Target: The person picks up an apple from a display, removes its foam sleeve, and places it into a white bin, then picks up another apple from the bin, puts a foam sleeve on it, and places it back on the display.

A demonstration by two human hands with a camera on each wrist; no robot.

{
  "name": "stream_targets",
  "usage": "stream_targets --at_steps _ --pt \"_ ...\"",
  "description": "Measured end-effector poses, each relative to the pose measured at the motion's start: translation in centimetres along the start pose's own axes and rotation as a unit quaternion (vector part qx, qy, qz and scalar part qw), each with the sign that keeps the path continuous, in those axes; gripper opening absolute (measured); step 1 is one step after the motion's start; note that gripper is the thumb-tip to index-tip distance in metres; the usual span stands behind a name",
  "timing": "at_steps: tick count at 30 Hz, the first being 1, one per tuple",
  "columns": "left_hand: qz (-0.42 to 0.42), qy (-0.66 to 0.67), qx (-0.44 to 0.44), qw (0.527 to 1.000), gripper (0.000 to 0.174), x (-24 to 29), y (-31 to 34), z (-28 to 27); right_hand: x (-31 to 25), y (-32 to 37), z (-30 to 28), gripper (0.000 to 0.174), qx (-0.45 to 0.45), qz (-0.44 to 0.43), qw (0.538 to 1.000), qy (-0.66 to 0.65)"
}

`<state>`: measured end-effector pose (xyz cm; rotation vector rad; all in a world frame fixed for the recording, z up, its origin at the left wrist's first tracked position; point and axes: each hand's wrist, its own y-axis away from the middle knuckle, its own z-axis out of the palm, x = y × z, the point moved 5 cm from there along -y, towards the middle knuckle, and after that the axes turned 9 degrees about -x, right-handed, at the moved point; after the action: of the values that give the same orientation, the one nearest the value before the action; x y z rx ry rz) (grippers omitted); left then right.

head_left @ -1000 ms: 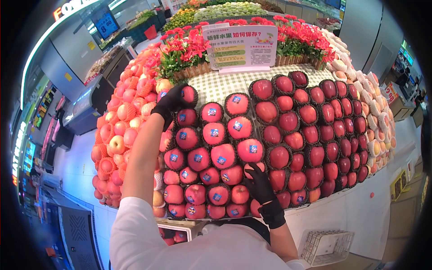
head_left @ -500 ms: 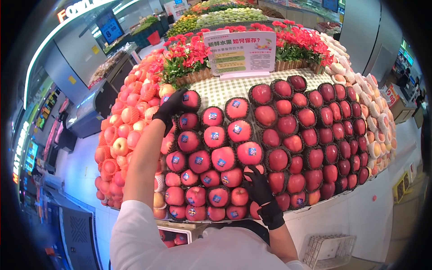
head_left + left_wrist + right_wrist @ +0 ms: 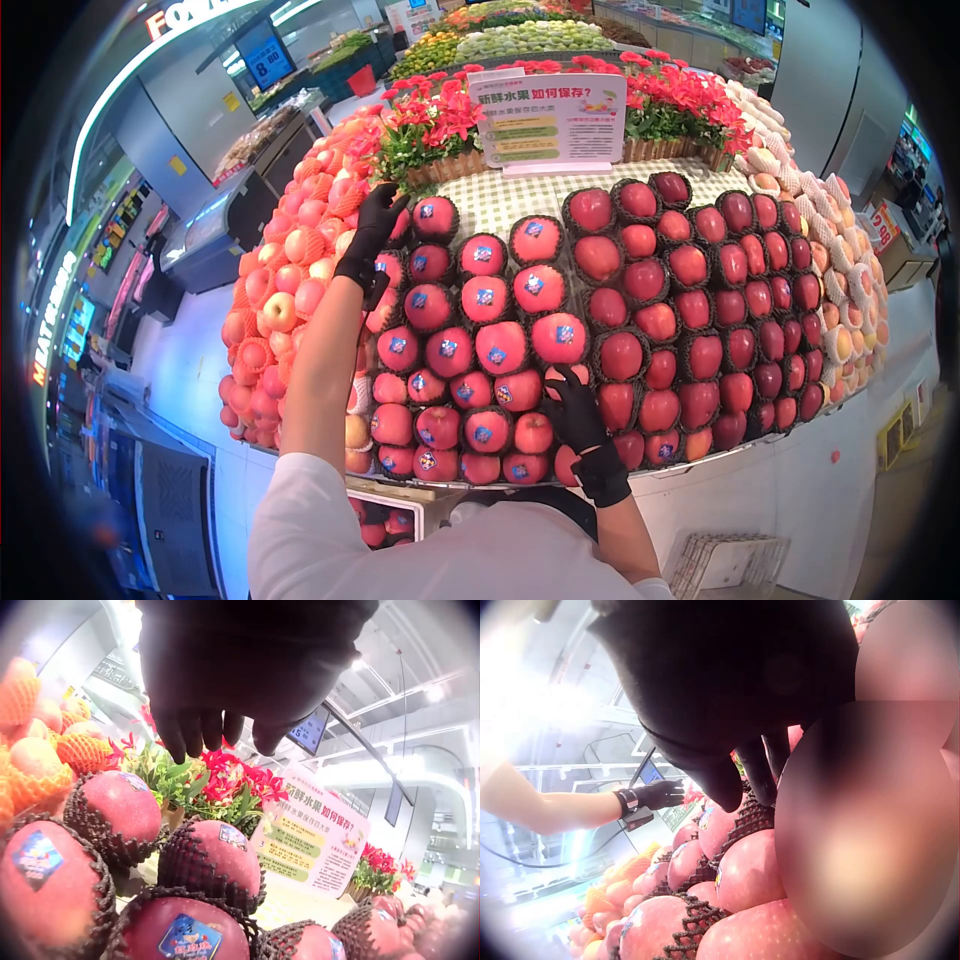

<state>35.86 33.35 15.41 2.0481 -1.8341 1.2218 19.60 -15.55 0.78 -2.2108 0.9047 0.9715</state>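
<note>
Mostly a stocking view, clock set on the head view, 12 at the far side. Stickered red apples (image 3: 501,347) stand in columns on the counter from about 7 round to 12, dark mesh sleeves round many, probably to cushion skin against skin. Labels mostly face up and outward, likely so that they read from the near side.

Left hand (image 3: 378,222), black-gloved, at 10 o'clock: open, fingers extended and loose, nothing held. It hovers beside the end apple (image 3: 435,217) of its column; the left wrist view shows the fingers apart from the fruit.

Right hand (image 3: 578,415), gloved, at 5 o'clock: fingers lie bent over an apple (image 3: 580,371). Contact partly hidden; cannot tell whether it grips or merely rests, perhaps steadying the row.

Darker red apples (image 3: 703,356) fill the 3 o'clock side, netted too. Orange-sleeved apples (image 3: 304,245) heap up at 9. At 12 to 1, a printed sign (image 3: 550,120) stands upright on checked cloth (image 3: 480,200), before red flowers (image 3: 690,100), presumably placed there to be read over the fruit.
</note>
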Motion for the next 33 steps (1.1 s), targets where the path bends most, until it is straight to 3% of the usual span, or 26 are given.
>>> stream_targets --at_steps 2,6,10,13,16,19,23,26,28,30,33 --pt "0.005 0.05 0.024 0.998 0.035 -0.5 1.5 -1.7 0.5 0.0 0.2 0.03 0.004 -0.009 1.0 -0.007" --pt "0.0 0.068 0.042 0.997 0.03 2.0 7.7 -4.6 0.4 -0.2 0.2 0.029 -0.001 -0.027 0.999 0.022" --pt "-0.056 0.164 0.07 0.982 0.029 2.5 14.7 -5.6 0.2 -0.2 -0.1 0.03 -0.031 -0.017 0.999 -0.013" --pt "-0.061 0.108 0.069 0.99 0.028 5.2 20.8 -6.1 0.6 -0.2 -0.1 0.03 -0.034 -0.028 0.999 -0.022" --pt "-0.101 0.134 0.069 0.983 0.026 8.5 27.5 -6.4 -0.4 0.1 -0.8 0.029 -0.027 -0.024 0.999 -0.002" --pt "-0.139 0.117 0.102 0.978 0.023 9.6 34.0 -6.2 1.2 -0.5 0.4 0.028 -0.017 -0.077 0.997 -0.025" --pt "-0.193 0.19 0.189 0.944 0.032 8.9 42.9 -4.5 2.1 -0.5 0.4 0.027 -0.029 -0.082 0.994 -0.061" --pt "-0.251 0.206 0.25 0.912 0.039 7.8 49.0 -2.9 2.6 -0.3 0.3 0.023 -0.006 -0.043 0.984 -0.175" --pt "-0.297 0.215 0.271 0.89 0.04 8.1 52.2 -2.6 2.6 -0.4 -0.4 0.02 0.016 -0.016 0.986 -0.163" --pt "-0.293 0.242 0.312 0.871 0.037 8.4 54.8 -1.4 2.3 -0.2 -0.1 0.018 0.024 0.041 0.984 -0.173" --pt "-0.281 0.305 0.298 0.86 0.033 9.3 57.9 0.6 0.5 -0.2 0.4 0.02 -0.049 0.034 0.987 -0.149"
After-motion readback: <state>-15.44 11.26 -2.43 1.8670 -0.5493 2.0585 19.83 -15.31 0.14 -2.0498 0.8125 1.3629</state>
